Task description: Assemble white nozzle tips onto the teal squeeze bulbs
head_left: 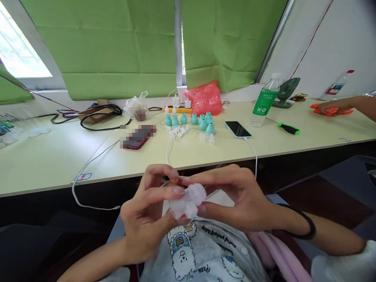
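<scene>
Below the table's front edge, my left hand [147, 213] and my right hand [235, 197] meet over my lap. Both pinch a small translucent white plastic piece [188, 200] between fingertips and thumbs. Its exact shape is blurred. On the table [44, 160] beyond stand several small teal bulbs [202, 122] with loose clear white parts [180, 132] scattered around them.
A black phone [237, 129] on a white cable, a red phone [138, 137], a water bottle [263, 102], a green-handled screwdriver [286, 127], a red bubble-wrap bag [204, 98] and black cables [100, 111] lie on the table. Another person's hand [331, 107] rests on orange items at far right.
</scene>
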Demonstrator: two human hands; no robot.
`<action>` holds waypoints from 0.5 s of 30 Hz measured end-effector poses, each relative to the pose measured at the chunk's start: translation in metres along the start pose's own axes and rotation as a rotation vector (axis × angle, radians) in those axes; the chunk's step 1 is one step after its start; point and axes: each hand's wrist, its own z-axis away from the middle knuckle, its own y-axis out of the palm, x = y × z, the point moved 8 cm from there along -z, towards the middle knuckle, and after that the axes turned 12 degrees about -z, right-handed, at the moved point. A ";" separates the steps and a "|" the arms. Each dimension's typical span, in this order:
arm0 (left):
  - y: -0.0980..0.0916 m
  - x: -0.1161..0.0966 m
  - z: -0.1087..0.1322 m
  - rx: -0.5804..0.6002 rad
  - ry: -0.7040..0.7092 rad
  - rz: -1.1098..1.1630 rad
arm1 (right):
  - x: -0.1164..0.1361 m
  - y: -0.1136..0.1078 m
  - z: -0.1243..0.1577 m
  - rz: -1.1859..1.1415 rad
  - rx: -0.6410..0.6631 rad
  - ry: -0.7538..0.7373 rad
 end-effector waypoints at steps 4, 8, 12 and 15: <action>0.020 0.008 0.002 0.158 -0.095 0.046 | 0.003 -0.017 0.016 0.157 -0.076 -0.056; 0.028 0.015 0.007 0.231 -0.139 -0.011 | -0.005 -0.025 0.026 0.236 -0.112 -0.098; 0.024 0.017 0.009 0.225 -0.070 -0.080 | -0.008 -0.021 0.023 0.283 -0.095 -0.160; 0.021 0.027 0.009 0.233 -0.171 -0.101 | -0.003 -0.019 0.022 0.370 -0.096 -0.247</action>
